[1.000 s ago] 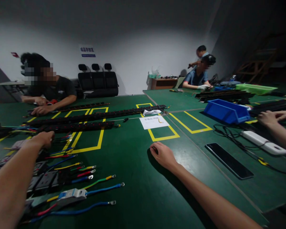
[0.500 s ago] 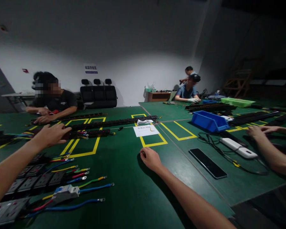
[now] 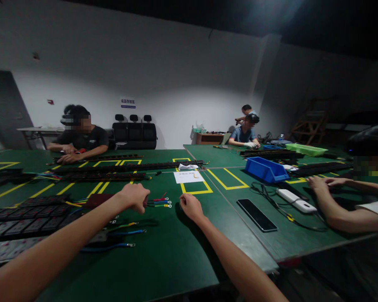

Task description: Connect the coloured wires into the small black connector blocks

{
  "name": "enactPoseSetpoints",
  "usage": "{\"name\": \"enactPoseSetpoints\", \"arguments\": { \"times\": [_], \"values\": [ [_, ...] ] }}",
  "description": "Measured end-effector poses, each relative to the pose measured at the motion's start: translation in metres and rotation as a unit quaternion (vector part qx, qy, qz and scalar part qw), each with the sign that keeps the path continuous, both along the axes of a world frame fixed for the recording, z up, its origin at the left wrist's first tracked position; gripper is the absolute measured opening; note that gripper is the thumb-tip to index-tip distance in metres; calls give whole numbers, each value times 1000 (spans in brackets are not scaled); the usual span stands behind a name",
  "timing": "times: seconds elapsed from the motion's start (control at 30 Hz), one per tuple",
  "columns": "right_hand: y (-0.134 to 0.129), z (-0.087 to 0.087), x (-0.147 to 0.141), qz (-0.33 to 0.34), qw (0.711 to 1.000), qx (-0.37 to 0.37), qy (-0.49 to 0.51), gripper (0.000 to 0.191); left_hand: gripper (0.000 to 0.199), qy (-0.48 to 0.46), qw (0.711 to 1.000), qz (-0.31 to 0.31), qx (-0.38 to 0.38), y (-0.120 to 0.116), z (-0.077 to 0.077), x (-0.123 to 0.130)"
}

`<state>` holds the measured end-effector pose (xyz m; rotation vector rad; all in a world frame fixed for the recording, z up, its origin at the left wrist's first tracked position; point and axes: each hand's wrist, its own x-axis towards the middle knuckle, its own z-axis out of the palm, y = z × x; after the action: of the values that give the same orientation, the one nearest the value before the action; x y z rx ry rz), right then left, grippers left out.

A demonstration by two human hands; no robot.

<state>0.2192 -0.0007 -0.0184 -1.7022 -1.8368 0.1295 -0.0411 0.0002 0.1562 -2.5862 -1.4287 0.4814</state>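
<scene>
My left hand (image 3: 136, 197) is closed around the end of a dark strip from which several coloured wires (image 3: 159, 203) with ring terminals stick out to the right. A dark red part of that strip (image 3: 101, 200) shows behind my left forearm. My right hand (image 3: 191, 206) rests on the green table (image 3: 164, 268) with its fingers curled; whatever is between them, if anything, is too small to make out. Rows of black socket strips (image 3: 28, 228) lie at the left, partly hidden by my left arm, with blue wires (image 3: 129, 232) ending in lugs.
Long black strips (image 3: 126, 165) lie across the table beyond my hands, beside a white paper (image 3: 187, 177). To the right are a phone (image 3: 256, 214), a white power strip (image 3: 296, 200), cables and a blue bin (image 3: 266, 170). Other people work around the table, one close at the right.
My left hand has moved right from the far strips and now grips a strip end with wires. My right hand stays on the table. The view has tilted up and shifted.
</scene>
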Motion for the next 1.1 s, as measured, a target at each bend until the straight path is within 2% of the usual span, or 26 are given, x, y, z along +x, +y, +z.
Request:
{"name": "enactPoseSetpoints", "arguments": {
  "times": [0.1, 0.23, 0.43, 0.63, 0.73, 0.87, 1.1],
  "values": [
    [3, -2, 2, 16, 1000, 2, 21, 25, 42, -29, 997, 28, -72, -1, -11, 12],
    [7, -6, 6, 50, 998, 8, 47, 29, 50, -62, 993, 39, -88, 4, -33, 16],
    [7, -6, 5, 84, 996, 7, 41, 30, 62, -96, 995, 33, -21, 4, -70, 15],
    [4, -2, 0, 105, 994, -6, 21, 29, 64, -169, 985, 6, 23, -1, -95, 7],
    [-2, 4, -4, 126, 992, -1, 15, 34, 71, -202, 978, -10, 48, -1, -105, -1],
    [-9, 11, -11, 160, 987, 2, 7, 29, 79, -225, 972, -39, 49, -2, -113, -11],
    [-8, 8, -15, 140, 989, 47, 15, 22, 69, -268, 958, -61, 85, 3, -125, -20]
  ]
}}
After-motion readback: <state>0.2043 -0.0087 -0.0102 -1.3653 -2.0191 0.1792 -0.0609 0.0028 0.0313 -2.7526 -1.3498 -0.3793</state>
